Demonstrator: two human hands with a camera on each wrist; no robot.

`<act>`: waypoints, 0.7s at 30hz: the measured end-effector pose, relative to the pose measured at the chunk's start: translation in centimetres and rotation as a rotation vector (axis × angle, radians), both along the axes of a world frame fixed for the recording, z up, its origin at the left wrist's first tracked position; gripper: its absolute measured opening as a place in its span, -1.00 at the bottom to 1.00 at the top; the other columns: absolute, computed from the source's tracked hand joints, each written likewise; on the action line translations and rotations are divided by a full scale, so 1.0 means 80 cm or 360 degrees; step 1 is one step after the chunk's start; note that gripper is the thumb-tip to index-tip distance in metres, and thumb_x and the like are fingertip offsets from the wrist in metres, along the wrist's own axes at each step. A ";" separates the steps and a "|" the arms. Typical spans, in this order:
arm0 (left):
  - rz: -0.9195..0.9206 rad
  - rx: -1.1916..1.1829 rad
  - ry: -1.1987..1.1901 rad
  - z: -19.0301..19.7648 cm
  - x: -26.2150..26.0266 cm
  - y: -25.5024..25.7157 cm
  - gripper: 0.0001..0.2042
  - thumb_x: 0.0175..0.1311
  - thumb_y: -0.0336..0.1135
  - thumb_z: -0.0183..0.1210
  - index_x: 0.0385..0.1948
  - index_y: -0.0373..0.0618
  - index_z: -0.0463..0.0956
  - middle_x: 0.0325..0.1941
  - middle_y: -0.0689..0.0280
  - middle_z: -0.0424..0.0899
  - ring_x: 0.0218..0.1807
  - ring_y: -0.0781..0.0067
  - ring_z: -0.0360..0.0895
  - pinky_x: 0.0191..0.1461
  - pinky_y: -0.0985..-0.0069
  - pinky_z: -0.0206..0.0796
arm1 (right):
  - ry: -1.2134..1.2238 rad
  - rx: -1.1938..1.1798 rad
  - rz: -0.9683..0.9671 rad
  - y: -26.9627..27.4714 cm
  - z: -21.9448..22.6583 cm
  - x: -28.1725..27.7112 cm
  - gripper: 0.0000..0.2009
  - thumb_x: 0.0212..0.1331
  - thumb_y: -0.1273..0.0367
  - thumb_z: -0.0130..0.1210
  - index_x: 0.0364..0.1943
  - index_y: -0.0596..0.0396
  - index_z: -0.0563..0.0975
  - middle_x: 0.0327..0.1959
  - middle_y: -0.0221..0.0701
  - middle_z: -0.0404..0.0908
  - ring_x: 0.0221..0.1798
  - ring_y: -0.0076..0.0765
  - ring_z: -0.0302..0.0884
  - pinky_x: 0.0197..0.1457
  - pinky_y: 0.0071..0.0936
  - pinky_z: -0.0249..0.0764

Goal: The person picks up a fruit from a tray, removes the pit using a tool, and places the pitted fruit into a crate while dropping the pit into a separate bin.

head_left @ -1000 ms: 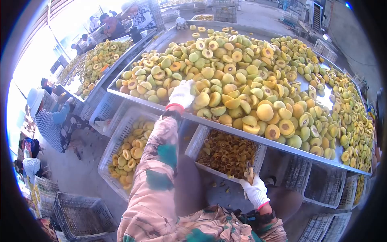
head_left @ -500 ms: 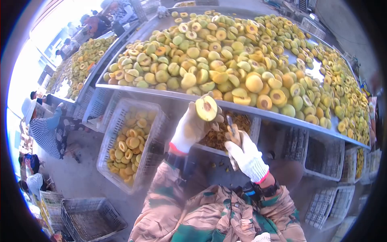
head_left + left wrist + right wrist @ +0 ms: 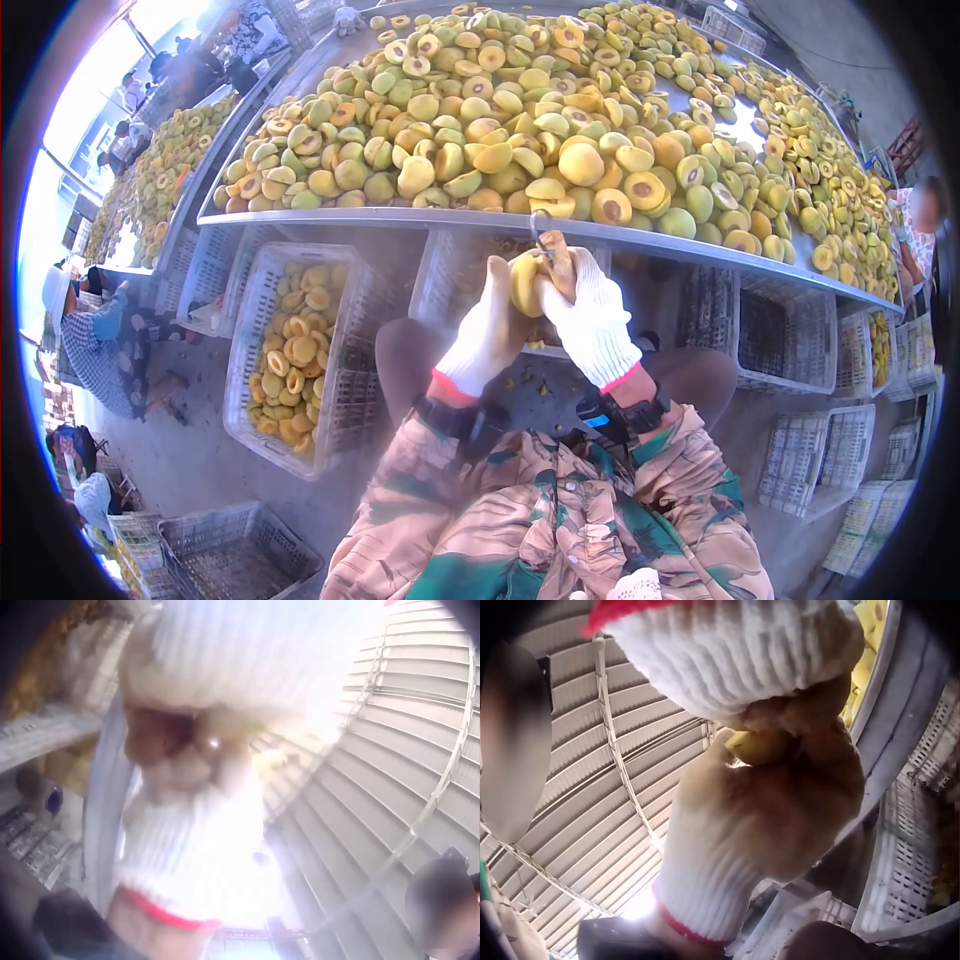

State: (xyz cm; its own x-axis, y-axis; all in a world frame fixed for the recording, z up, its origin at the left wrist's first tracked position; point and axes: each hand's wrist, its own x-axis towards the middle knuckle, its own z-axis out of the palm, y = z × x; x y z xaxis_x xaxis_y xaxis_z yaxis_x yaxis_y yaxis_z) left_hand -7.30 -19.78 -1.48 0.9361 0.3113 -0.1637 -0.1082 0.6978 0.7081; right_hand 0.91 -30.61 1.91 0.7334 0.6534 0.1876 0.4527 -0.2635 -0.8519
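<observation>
In front of the body, just below the metal table's front edge in the head view, both white-gloved hands come together. My left hand [image 3: 483,335] grips a yellow-green peach half [image 3: 524,285], its side showing. My right hand [image 3: 592,325] holds a wooden-handled pitting tool [image 3: 560,265] with a thin curved metal tip; this hand is right against the fruit. The right wrist view shows a bit of the peach half [image 3: 759,747] between the gloves. Fingers hide the cut face. Glare and blur wash out the left wrist view.
Many peach halves [image 3: 470,120] are heaped on the metal table [image 3: 400,216]. A white crate [image 3: 238,345] of pitted halves stands at the left; another crate [image 3: 428,285] is under the table edge, behind the hands. More crates [image 3: 787,335] stand right. People [image 3: 100,345] sit at left.
My left hand has left the heap on the table and come back toward the body with a peach half. My right hand has risen with the pitting tool to meet it.
</observation>
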 end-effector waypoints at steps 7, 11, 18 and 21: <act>0.0331 -0.0272 -0.0109 -0.013 0.021 0.003 -0.40 0.41 0.26 -0.12 0.14 -0.10 0.41 0.12 0.30 0.52 0.12 0.37 0.49 0.28 0.34 0.31 | 0.0466 -0.0316 -0.0128 -0.021 -0.008 -0.002 -0.57 0.23 0.10 0.13 0.05 0.09 0.42 -0.20 0.02 0.64 -0.13 0.17 0.63 -0.06 -0.09 0.52; 0.0220 0.0020 -0.0128 -0.017 0.016 0.016 -0.37 0.42 0.26 -0.14 0.17 -0.17 0.39 0.10 0.30 0.51 0.06 0.37 0.51 0.21 0.39 0.38 | 0.0607 -0.0461 0.0084 -0.036 -0.013 -0.011 -0.51 0.24 0.03 0.08 0.07 0.09 0.37 -0.17 0.04 0.62 -0.11 0.24 0.59 -0.04 -0.03 0.49; 0.0231 0.0667 -0.0021 -0.021 0.017 0.020 -0.38 0.45 0.22 -0.17 0.12 -0.23 0.45 0.17 0.20 0.51 0.06 0.39 0.50 0.09 0.43 0.43 | 0.1138 -0.0463 0.0270 -0.038 -0.008 -0.015 -0.55 0.27 0.06 0.07 0.01 0.13 0.36 -0.28 0.03 0.62 -0.25 0.24 0.60 -0.18 -0.01 0.52; 0.0181 0.0974 -0.0066 -0.020 0.017 0.029 -0.40 0.46 0.19 -0.17 0.06 -0.25 0.49 0.15 0.19 0.56 0.03 0.40 0.53 0.07 0.44 0.44 | 0.1274 -0.0529 0.0352 -0.040 0.005 -0.014 -0.57 0.27 0.08 0.06 -0.01 0.14 0.36 -0.32 0.00 0.63 -0.32 0.21 0.62 -0.24 -0.01 0.53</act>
